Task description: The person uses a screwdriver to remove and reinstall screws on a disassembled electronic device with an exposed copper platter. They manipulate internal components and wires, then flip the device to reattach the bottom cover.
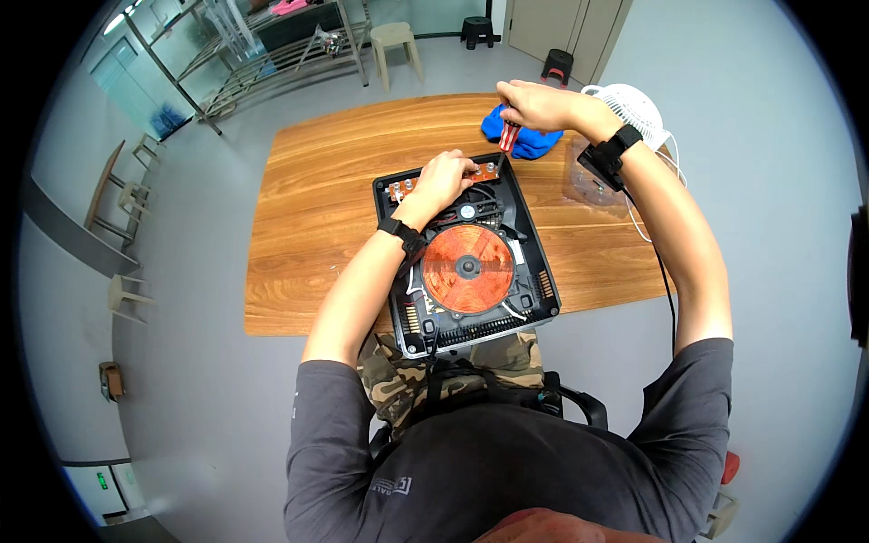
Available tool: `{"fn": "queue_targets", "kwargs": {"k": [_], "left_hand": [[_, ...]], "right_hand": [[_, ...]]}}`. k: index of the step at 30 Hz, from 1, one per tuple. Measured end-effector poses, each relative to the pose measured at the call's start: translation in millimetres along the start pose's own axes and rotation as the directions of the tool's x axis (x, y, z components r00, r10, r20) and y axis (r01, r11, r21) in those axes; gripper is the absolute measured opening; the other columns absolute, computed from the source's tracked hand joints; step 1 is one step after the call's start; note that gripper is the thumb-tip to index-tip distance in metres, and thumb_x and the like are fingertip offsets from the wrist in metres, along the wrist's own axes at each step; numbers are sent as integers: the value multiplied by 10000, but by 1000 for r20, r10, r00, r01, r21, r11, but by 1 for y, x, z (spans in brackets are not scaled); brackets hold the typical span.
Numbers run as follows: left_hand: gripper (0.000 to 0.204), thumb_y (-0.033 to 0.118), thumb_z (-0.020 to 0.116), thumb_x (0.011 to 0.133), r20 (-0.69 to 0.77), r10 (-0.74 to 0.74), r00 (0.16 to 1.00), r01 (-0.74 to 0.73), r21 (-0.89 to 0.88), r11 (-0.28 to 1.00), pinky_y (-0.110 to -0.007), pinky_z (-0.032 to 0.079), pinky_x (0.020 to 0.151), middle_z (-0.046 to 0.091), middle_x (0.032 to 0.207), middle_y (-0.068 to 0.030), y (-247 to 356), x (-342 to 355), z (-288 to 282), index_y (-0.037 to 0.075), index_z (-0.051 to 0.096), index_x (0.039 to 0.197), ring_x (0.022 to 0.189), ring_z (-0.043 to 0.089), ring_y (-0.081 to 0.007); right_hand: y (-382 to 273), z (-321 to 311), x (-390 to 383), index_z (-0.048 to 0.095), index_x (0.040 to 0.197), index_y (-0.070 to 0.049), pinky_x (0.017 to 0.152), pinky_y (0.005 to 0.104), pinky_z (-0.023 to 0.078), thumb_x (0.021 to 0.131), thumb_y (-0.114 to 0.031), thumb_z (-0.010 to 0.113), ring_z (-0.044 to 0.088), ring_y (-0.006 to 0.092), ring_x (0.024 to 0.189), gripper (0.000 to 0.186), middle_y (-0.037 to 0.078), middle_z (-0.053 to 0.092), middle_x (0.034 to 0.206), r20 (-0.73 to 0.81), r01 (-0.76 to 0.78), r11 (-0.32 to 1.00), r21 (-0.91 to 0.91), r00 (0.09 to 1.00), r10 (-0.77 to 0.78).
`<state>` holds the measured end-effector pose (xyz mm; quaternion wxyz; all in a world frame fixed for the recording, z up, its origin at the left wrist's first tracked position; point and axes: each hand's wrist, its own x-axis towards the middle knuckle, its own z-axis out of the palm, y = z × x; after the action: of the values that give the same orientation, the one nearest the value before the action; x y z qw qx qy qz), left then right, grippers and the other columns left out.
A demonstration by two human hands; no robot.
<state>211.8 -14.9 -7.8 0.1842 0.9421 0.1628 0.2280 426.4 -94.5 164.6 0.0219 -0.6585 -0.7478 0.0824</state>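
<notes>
Your right hand (536,104) is closed around the red-and-white handle of a screwdriver (508,138), held upright with its tip down on the narrow brown circuit board (418,184) at the far edge of the opened black induction cooker base (534,262). Your left hand (444,180) lies on that board, fingers curled over it, pressing it in place. The round copper coil (467,269) sits mid-housing. The cooker rests on the wooden counter (317,199), overhanging its near edge. A crumpled blue cloth (534,142) lies just beyond the screwdriver.
</notes>
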Motion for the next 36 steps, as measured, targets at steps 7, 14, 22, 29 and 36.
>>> {"fn": "queue_targets", "kwargs": {"k": [7, 14, 22, 29, 36], "left_hand": [[285, 160, 784, 824, -20, 21, 1000, -20, 23, 1000, -458, 538, 889, 675, 1015, -131, -3, 1, 4, 72, 753, 1093, 1016, 654, -352], [291, 161, 762, 845, 70, -62, 996, 61, 10, 998, -456, 518, 958, 676, 1070, -124, 9, 3, -7, 78, 756, 1124, 1101, 626, -338], [287, 150, 755, 852, 97, -43, 994, 41, 24, 999, -452, 508, 981, 670, 1083, -121, 4, 2, -5, 82, 753, 1131, 1106, 618, -338], [274, 126, 780, 822, 24, -1, 1000, 0, 45, 999, -452, 533, 898, 675, 1038, -118, 5, 2, -2, 81, 755, 1092, 1030, 647, -351], [274, 119, 780, 821, 11, -6, 1000, 6, 11, 1000, -457, 527, 900, 676, 1010, -122, 7, 3, -1, 73, 755, 1090, 1026, 644, -353]], "right_hand": [[-15, -3, -7, 533, 1092, 22, 804, 539, 514, 1053, -409, 514, 638, 494, 971, 433, 264, 648, 990, 20, -59, 991, -123, 998, 62], [-14, -2, -19, 476, 1264, 13, 914, 554, 516, 918, -284, 658, 636, 484, 1068, 491, 285, 526, 1333, 5, -90, 989, -116, 996, 91], [-30, -7, -10, 582, 1140, 34, 549, 380, 588, 969, -252, 641, 725, 288, 618, 338, 197, 742, 943, 119, -123, 990, 73, 986, 114], [-53, -16, -6, 712, 1139, 19, 875, 469, 571, 959, -373, 638, 717, 379, 995, 438, 220, 744, 1002, 37, -205, 958, -199, 976, 216], [-42, -18, -9, 724, 1082, 25, 744, 427, 604, 956, -308, 607, 751, 324, 861, 374, 198, 751, 1033, 83, -303, 951, -60, 948, 307]]}}
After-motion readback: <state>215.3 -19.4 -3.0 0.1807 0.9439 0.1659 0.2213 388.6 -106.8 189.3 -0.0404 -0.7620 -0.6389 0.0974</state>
